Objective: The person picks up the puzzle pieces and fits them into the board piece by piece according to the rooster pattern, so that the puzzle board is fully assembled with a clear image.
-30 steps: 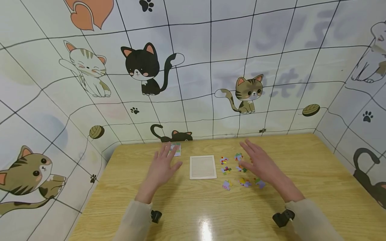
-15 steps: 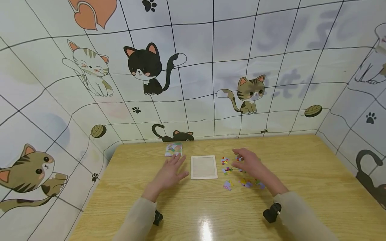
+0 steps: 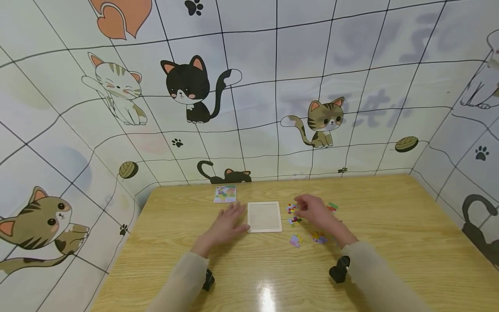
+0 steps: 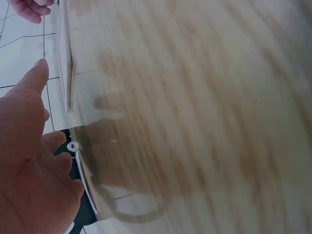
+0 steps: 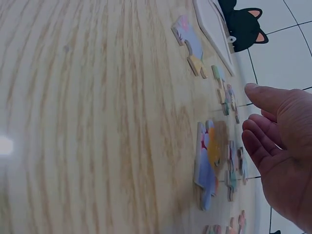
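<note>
My left hand (image 3: 228, 225) is held flat with fingers spread at the left edge of a pale square puzzle tray (image 3: 264, 202); its thumb overlaps the tray's lower left corner in the head view. In the left wrist view, that hand (image 4: 36, 165) has nothing in its grasp. Above the scattered jigsaw pieces (image 3: 295, 240) to the tray's right is my right hand (image 3: 313, 211), hiding some of them. Seen from the right wrist, this hand (image 5: 287, 141) has loosely bent fingers, with a gap between thumb and fingertips. Small clusters of pieces (image 5: 205, 165) lie close below it.
A colourful picture card (image 3: 225, 194) lies behind the left hand at the table's back. The wooden table (image 3: 241, 268) meets a wall (image 3: 257, 104) printed with cartoon cats. Another piece cluster (image 3: 332, 207) shows beyond the right hand.
My left hand has moved right to the tray's edge, uncovering the picture card. My right hand has shifted left over the pieces, its fingers bending from nearly straight.
</note>
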Tool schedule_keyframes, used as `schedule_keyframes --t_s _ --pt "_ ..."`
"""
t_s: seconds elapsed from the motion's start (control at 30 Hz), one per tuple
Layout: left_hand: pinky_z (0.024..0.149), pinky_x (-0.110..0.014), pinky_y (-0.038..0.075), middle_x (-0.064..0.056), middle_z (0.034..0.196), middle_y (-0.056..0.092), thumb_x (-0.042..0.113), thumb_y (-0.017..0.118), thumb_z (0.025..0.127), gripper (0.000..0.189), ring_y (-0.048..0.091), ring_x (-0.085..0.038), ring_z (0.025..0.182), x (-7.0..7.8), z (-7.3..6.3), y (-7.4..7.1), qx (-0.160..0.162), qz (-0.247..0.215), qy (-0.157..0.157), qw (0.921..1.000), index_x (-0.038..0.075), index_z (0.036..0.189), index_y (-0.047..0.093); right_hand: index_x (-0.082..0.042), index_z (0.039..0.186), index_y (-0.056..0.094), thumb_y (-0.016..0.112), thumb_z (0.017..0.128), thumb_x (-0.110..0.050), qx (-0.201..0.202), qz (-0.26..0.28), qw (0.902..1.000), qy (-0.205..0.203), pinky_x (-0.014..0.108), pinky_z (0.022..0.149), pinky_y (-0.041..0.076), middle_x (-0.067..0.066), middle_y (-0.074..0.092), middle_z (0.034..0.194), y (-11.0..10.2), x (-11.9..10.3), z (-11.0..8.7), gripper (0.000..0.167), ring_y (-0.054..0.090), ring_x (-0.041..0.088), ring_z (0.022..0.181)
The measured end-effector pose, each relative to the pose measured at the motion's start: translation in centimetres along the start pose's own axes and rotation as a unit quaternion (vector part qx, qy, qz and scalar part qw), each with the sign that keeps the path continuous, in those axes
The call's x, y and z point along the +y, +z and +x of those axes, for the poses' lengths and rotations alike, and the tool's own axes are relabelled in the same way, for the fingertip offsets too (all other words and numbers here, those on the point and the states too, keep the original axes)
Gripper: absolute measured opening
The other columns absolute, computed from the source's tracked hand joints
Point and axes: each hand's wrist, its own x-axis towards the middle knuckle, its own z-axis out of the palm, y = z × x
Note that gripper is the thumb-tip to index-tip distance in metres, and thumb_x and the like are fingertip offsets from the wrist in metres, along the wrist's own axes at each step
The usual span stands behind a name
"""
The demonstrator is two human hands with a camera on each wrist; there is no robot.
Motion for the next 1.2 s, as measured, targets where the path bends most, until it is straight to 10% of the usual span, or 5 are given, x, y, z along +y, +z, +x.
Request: schedule_keyframes --t_s 1.2 --pt "0.117 -0.069 0.01 -0.02 0.167 0.023 0.046 0.06 0.102 0.072 0.014 -0.044 0.153 -0.5 0.5 0.7 -0.042 0.035 -0.018 0.9983 0.01 0.16 0.036 0.009 0.123 0.066 0.075 0.094 -0.012 0.021 -0.003 0.9992 0.033 0.04 0.077 0.051 0.016 0.06 0.11 1.8 1.2 1.6 0.038 0.056 0.025 0.09"
